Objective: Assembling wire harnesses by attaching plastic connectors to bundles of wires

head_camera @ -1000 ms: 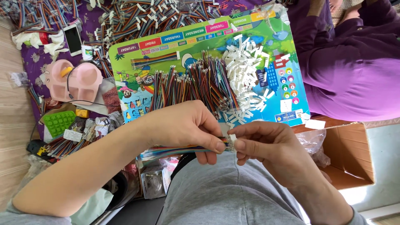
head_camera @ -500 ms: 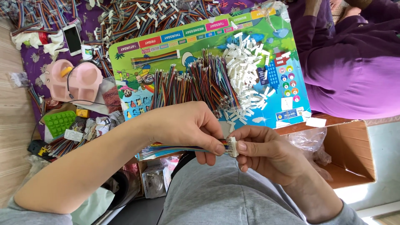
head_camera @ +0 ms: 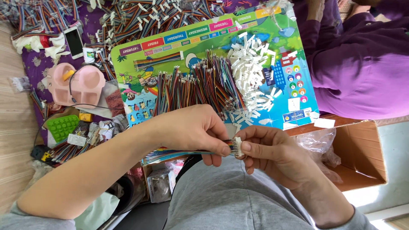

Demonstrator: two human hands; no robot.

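My left hand [head_camera: 194, 132] pinches the end of a flat bundle of rainbow-coloured wires [head_camera: 179, 152] between thumb and forefinger. The bundle trails off to the left over my grey-clad knee [head_camera: 230, 200]. My right hand [head_camera: 272, 157] holds a small white connector [head_camera: 237, 147] against the wire ends, fingertips of both hands almost touching. Just beyond my hands lies a colourful picture board [head_camera: 140, 59] with a pile of multicoloured wires [head_camera: 200, 83] and a heap of white connectors [head_camera: 251, 72].
A person in purple [head_camera: 358, 64] sits at the right. An open cardboard box [head_camera: 362, 149] with a clear plastic bag [head_camera: 317, 142] stands near my right wrist. At the left are a pink holder [head_camera: 76, 85], a phone [head_camera: 73, 41], a green tray [head_camera: 61, 127] and more wire bundles [head_camera: 140, 17].
Both hands stay together over my knee. My right hand's fingers have shifted slightly on the white connector at the wire ends.
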